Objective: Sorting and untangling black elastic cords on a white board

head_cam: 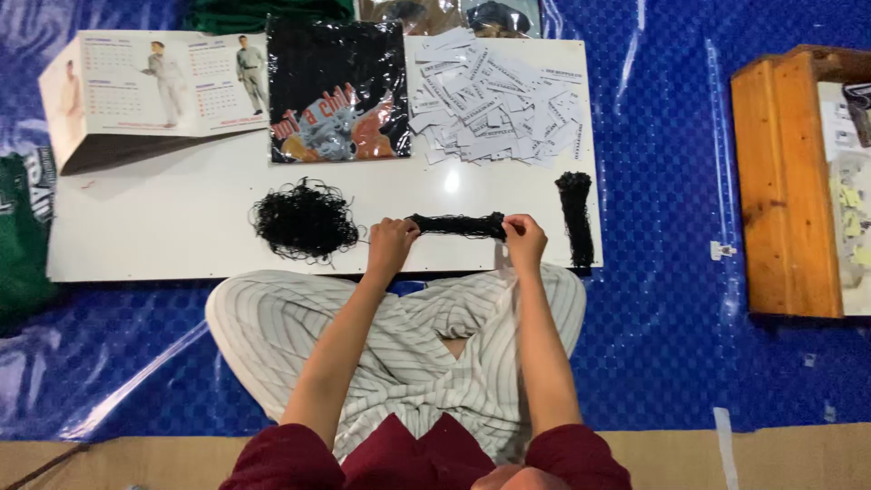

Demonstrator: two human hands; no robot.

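My left hand [392, 240] and my right hand [524, 238] hold the two ends of a stretched bundle of black strings [456, 224] over the front edge of a white board [181, 218]. A tangled heap of black strings [304, 218] lies just left of my left hand. A straight, tidy bundle of black strings [575, 218] lies to the right of my right hand. I sit cross-legged in striped trousers [399, 336] in front of the board.
A pile of white paper tags [494, 95] and a black printed garment in a clear bag [337, 91] lie at the back of the board. A desk calendar [154, 86] stands at the left. A wooden box [789, 181] sits on the blue plastic sheet [662, 272] at right.
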